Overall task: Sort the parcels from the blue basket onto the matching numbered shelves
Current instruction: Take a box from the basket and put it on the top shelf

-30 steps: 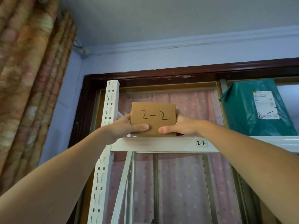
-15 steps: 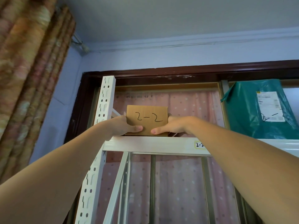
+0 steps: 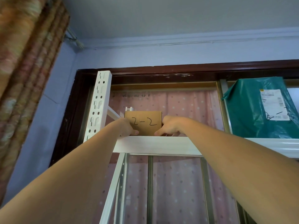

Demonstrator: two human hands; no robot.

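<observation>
Patterned brown curtain (image 3: 24,78) hangs at far left, beside the perforated white steel upright (image 3: 98,105). Left hand (image 3: 127,129) and right hand (image 3: 171,126) grip opposite sides of the small brown cardboard parcel marked "2-2" (image 3: 144,122), seated on the white metal shelf (image 3: 153,145). Teal plastic mailer bag (image 3: 258,109) stands well apart, rightward.

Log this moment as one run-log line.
step: placing | item: cardboard box marked 2-2 | place: top shelf | left hand: holds box | right hand: holds box | beside: green parcel
</observation>
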